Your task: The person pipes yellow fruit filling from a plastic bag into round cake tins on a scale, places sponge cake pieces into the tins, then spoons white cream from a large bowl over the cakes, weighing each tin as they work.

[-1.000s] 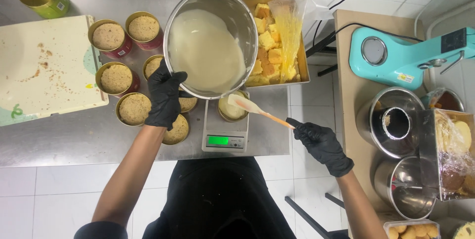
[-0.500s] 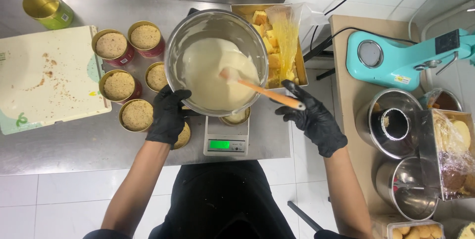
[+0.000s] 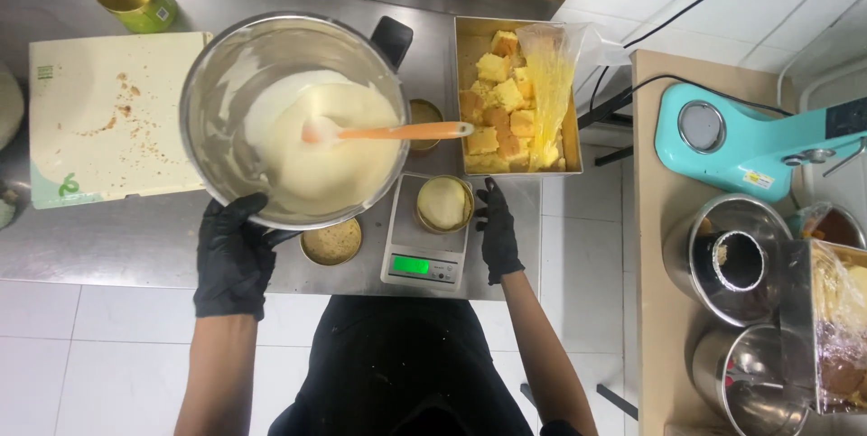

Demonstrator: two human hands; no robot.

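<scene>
One steel table (image 3: 108, 246) carries everything. One big round metal bowl (image 3: 217, 102), shiny and smooth, is above the left hand (image 3: 233, 255); it holds thick pale cream, and one spatula (image 3: 397, 132) with an orange handle rests inside, touched by no hand. The left hand, in a black glove, grips the near rim of the bowl with bent fingers, forearm straight. One rectangular tray (image 3: 470, 48) with yellow cake cubes is above the right hand (image 3: 497, 233). One small digital scale (image 3: 424, 260) is just left of the right hand; one round golden tin (image 3: 444, 203) filled with cream stands on it. The right hand, also gloved, touches this tin with stretched fingers, not closed around it.
</scene>
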